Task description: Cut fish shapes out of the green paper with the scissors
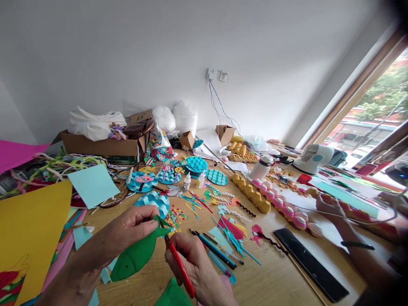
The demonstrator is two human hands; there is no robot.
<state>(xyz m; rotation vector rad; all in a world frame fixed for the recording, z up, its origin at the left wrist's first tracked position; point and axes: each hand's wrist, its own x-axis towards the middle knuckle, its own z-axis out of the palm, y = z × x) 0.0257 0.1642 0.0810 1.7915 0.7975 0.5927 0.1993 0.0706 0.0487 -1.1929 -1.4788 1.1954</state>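
Between its thumb and fingers my left hand (137, 227) pinches the tail end of a green paper fish (135, 257), which has a drawn eye. My right hand (191, 259) is closed around red-handled scissors (178, 263). Their blades are at the tail edge, close to my left fingertips. More green paper (174, 294) lies on the table below. Pens (216, 250) lie just beyond my right hand, and small coloured paper dots (176, 216) are scattered past the fish.
Blue wavy paper discs (153, 203) and glue bottles (187, 182) stand ahead. Yellow and light blue sheets are at left. A black slab (310, 263) lies at right, where another person's hand (330, 208) touches a painted egg-carton strip (287, 208).
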